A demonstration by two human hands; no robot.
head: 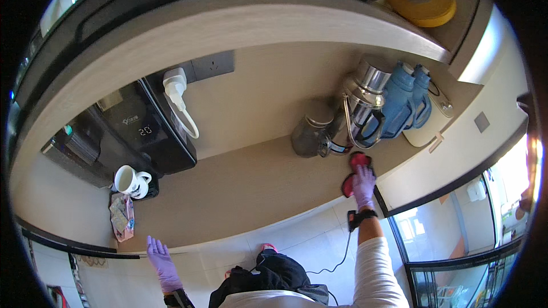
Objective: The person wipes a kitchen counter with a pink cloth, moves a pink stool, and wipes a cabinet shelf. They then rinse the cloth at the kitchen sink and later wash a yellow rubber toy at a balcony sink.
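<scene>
My right hand [364, 184], in a purple glove, rests on a pair of dark red objects [349, 185] at the right end of the wooden shelf; whether its fingers grip them is hidden. Just behind stand a metal vacuum flask [364, 98] with a handle, a lidded glass jar [311, 132] and two blue plastic jugs [396, 102]. Over the shelf's front edge at the left, my left hand [163, 265], also gloved in purple, is empty with its fingers extended. A white mug [128, 182] sits at the black water dispenser [145, 128], beside a patterned packet [122, 218].
Above runs an upper shelf [265, 17] holding a roll of yellow tape [428, 0] and a long black object. A white plug [175, 83] with a cable is in the wall socket. A white board-like item [428, 119] leans at the right. A cord hangs from my right wrist strap.
</scene>
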